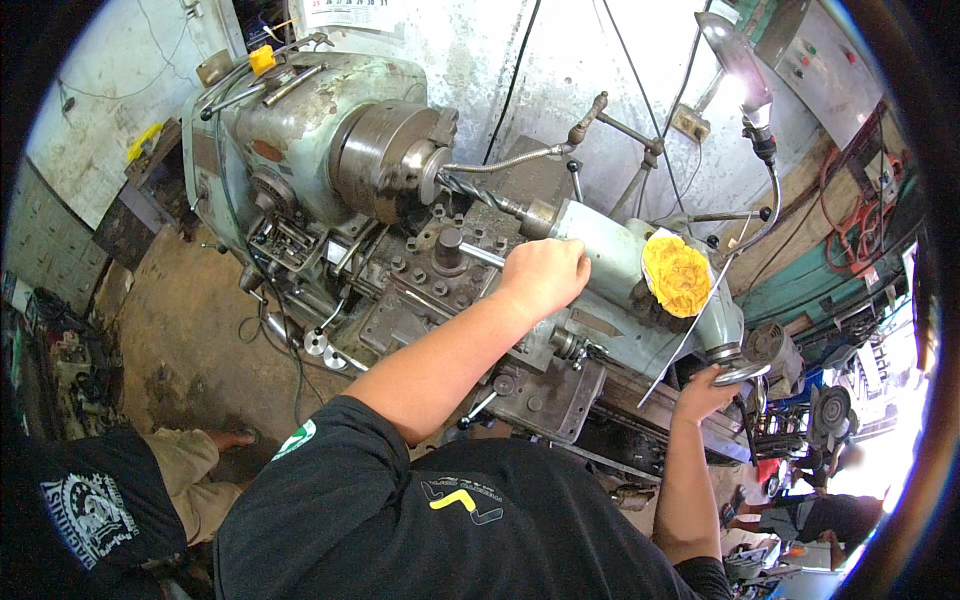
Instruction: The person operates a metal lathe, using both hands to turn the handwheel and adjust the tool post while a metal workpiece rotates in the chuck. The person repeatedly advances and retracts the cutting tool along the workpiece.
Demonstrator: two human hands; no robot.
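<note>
A green metal lathe stands before me, its chuck gripping a round metal workpiece. A twist drill bit in the tailstock points at the workpiece, its tip against or within the bore; I cannot tell which. My left hand is closed in a fist at the end of the tool post lever, whose tip it hides. Lower right, my right hand has its fingers curled at the rim of the tailstock handwheel. A thin flexible coolant hose ends near the drill.
A yellow cloth lies on the tailstock beside a thin rod. A lit work lamp hangs at upper right. Another person in a black shirt is at lower left, and one more is far right. Cables trail over the floor.
</note>
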